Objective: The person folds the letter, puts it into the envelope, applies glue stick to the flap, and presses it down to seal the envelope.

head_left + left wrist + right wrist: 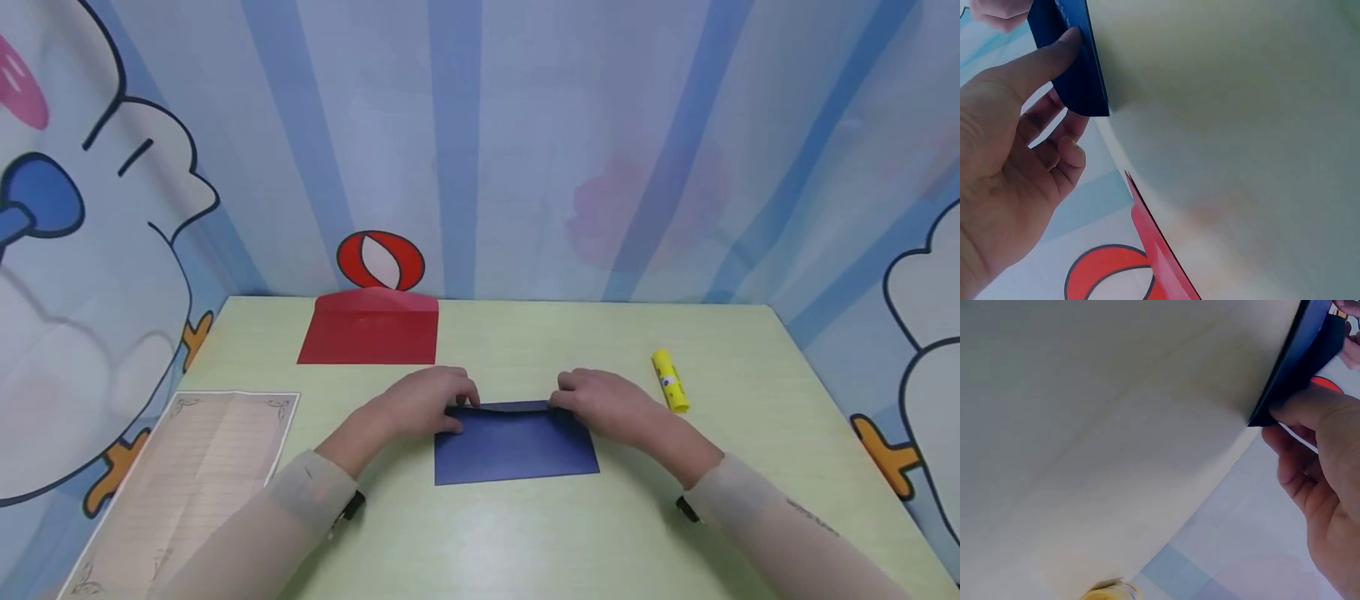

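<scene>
A dark blue envelope (516,450) lies on the table in front of me, its flap at the far edge raised a little. My left hand (429,402) pinches the flap's left end, and in the left wrist view its thumb (1067,47) presses on the blue paper with fingers behind. At the opposite end, my right hand (609,404) pinches the flap's right corner between thumb and index finger, as the right wrist view also shows. The inside of the envelope is hidden.
Behind the left hand lies a red envelope (367,337) with its flap unfolded. A lined letter sheet (202,450) with a decorated border is at the left, partly under the left sleeve. Beyond the right hand lies a yellow glue stick (670,381). A printed curtain (517,150) borders the table (525,537).
</scene>
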{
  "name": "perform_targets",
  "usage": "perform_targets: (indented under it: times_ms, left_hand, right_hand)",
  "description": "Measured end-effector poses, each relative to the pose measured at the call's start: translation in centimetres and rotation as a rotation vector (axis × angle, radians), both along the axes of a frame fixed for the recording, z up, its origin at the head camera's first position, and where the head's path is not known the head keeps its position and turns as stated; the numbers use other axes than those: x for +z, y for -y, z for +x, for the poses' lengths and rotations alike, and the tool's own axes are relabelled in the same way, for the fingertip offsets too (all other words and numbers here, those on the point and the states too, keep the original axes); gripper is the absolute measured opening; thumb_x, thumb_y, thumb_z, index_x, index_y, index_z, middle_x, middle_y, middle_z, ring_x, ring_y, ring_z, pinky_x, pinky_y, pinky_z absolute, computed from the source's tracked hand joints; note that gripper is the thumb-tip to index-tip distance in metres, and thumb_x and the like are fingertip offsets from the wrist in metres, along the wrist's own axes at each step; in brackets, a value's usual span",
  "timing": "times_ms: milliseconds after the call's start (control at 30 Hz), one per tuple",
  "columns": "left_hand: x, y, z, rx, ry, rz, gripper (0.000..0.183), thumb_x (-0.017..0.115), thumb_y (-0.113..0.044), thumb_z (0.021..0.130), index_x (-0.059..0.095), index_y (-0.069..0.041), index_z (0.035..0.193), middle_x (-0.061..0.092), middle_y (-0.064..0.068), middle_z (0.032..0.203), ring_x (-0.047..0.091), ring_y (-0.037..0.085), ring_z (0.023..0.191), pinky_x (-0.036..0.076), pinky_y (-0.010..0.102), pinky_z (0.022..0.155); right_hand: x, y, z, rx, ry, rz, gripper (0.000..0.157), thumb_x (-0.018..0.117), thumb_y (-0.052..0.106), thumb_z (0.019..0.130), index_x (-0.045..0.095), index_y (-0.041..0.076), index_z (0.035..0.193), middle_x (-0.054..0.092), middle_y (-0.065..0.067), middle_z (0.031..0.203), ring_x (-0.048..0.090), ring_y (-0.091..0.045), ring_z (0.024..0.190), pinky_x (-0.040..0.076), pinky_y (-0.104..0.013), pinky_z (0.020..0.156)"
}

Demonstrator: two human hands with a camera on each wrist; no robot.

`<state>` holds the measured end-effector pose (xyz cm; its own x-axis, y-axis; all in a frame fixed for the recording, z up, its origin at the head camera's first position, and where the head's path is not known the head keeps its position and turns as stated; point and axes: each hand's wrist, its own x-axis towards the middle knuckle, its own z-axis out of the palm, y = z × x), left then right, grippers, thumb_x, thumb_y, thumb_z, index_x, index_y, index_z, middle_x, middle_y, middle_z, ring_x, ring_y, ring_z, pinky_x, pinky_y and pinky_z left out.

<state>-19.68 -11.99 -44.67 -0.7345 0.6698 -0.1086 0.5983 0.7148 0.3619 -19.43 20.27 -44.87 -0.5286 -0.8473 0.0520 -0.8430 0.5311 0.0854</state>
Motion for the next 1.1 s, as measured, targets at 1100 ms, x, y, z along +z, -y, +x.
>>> perform_targets:
  times_ms: [1100]
  left_hand:
    - [1.4, -6.5, 8.3, 0.068, -0.065, -0.403, 0.061, 0.057, -0.032, 0.106, 0.044, -0.011, 0.162, 0.039, 0.008, 0.163, 0.038, 0.036, 0.148, 0.050, 0.060, 0.107]
  right_hand:
    - [0.2, 4.7, 5.3, -0.143, 0.060, 0.278, 0.050, 0.066, 0.018, 0.107, 0.055, 0.013, 0.156, 0.055, -0.012, 0.142, 0.056, -0.031, 0.123, 0.060, -0.038, 0.089]
